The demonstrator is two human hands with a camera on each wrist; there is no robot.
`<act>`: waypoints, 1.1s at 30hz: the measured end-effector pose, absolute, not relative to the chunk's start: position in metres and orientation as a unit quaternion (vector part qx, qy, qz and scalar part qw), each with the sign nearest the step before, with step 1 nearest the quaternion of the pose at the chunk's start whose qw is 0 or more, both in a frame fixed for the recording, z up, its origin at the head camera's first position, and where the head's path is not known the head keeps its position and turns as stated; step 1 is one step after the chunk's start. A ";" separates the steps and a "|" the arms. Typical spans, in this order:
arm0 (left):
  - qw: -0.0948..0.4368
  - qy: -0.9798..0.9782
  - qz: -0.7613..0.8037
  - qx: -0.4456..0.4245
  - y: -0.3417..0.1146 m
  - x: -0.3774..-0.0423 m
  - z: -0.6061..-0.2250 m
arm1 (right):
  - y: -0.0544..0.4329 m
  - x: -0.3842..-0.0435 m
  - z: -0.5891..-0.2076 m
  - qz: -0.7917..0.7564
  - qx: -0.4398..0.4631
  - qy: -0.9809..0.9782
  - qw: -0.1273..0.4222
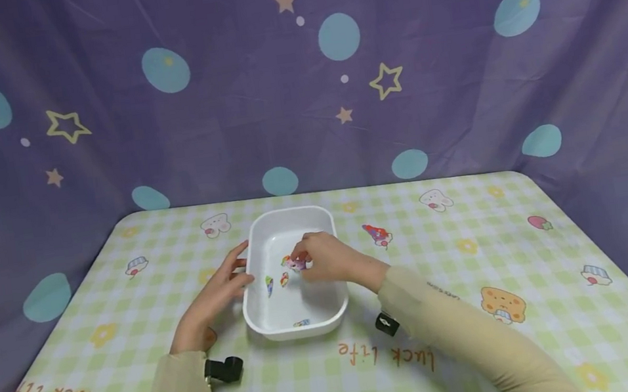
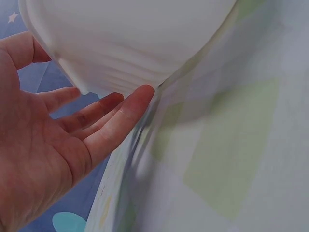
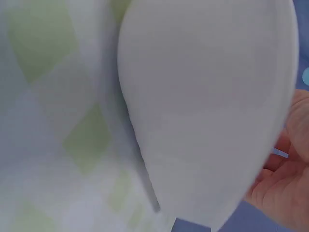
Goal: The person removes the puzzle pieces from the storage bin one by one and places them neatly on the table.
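A white rectangular tray (image 1: pixel 297 317) with rounded corners sits between my hands. My left hand (image 1: pixel 221 292) steadies its left side, thumb at the rim; in the left wrist view the other fingers (image 2: pixel 120 116) stretch along the outer wall. Over the tray's inside, my right hand (image 1: pixel 328 257) bends its fingers down and pinches a small pink-and-purple flat piece (image 1: pixel 297 265), partly hidden by the fingertips. Several small colourful pieces lie on the tray floor, among them a green-and-blue one (image 1: pixel 269 286), a red one (image 1: pixel 284 279) and one by the near wall (image 1: pixel 302 323).
A red-and-purple piece (image 1: pixel 377 234) lies on the tablecloth right of the tray. The checked tablecloth (image 1: pixel 150 310) carries printed cakes, flowers and letters. A purple curtain (image 1: pixel 256 117) hangs behind the table's far edge. Each wrist wears a black camera mount (image 1: pixel 225 370).
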State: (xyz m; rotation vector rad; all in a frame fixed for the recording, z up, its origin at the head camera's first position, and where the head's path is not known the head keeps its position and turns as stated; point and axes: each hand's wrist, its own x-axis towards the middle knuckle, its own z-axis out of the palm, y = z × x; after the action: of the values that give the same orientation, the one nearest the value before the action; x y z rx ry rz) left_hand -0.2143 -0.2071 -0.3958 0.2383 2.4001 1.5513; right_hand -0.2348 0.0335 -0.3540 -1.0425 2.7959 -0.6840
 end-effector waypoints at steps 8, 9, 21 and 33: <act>0.139 0.827 0.539 0.078 -0.206 -0.213 -0.397 | 0.048 -0.241 -0.349 -0.236 -0.343 0.909 0.011; 0.139 0.827 0.539 0.078 -0.206 -0.213 -0.397 | 0.051 -0.242 -0.349 -0.236 -0.342 0.909 0.007; 0.147 0.829 0.534 0.076 -0.208 -0.215 -0.392 | 0.081 -0.254 -0.338 -0.235 -0.329 0.914 -0.043; 0.148 0.835 0.526 0.064 -0.207 -0.215 -0.394 | 0.117 -0.266 -0.342 -0.235 -0.295 0.924 -0.061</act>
State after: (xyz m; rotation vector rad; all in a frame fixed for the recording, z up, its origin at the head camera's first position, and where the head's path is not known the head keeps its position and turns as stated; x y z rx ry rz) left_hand -0.2150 -0.2073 -0.3943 0.1836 2.4015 1.5120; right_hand -0.2655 0.1174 -0.3424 -0.9643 3.0217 -0.7684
